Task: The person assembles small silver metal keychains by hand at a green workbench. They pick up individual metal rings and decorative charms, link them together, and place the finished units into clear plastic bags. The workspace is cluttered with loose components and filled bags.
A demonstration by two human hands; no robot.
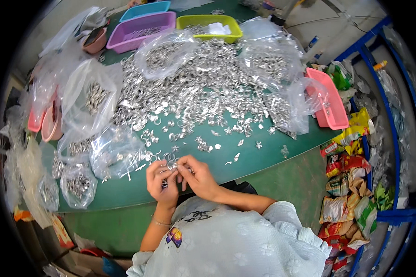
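Observation:
Near the front edge of the green table, my two hands meet with their fingertips together. My left hand (162, 182) is closed around several small silvery metal rings, partly hidden by its fingers. A silvery metal ring (172, 164) shows at the fingertips between both hands. My right hand (198, 179) pinches at this ring from the right, its thumb and forefinger pressed together. Just beyond my hands lie loose silvery metal pieces (202, 144), some round and flat, some flower-shaped. A big heap of silvery metal pieces (171, 90) spreads over the middle of the table.
Clear plastic bags of metal parts stand at the left (78, 184) and right. Purple (117, 42), yellow-green (238, 31) and blue trays line the far edge; a pink tray (330, 117) is at the right. Colourful packets (333, 210) fill a blue rack (387, 215).

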